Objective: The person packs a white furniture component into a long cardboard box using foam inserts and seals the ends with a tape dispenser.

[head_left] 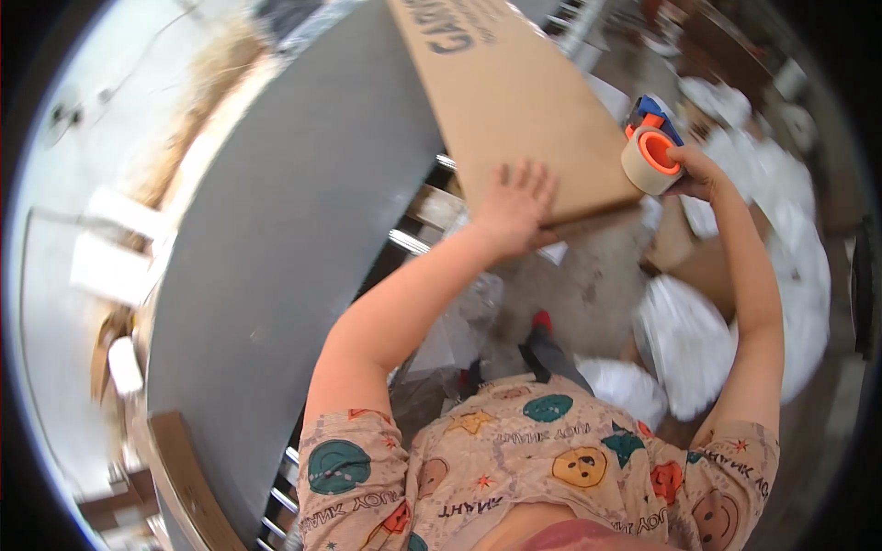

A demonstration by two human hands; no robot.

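Left grip [514, 211]: open, palm down near the close end of a long brown cardboard box [524, 101], fingers spread over its top face and not wrapped around anything. Right grip [700, 174]: closed on a tape dispenser [654, 151] with a blue upper part, an orange hub and a pale roll; my thumb lies at the hub opening, and the other fingers are mostly hidden behind. The dispenser sits just beside the box's near right corner; whether the two touch, I cannot tell. The box runs away from me toward the upper edge of the view, dark print on its far part. To its left lies the broad grey surface [276, 211], with metal rollers [409, 241] showing between that and my left forearm. White plastic bags [684, 344] lie to my right on the floor [588, 289]. A brown cardboard strip [188, 468] sits at lower left, along the surface's edge.
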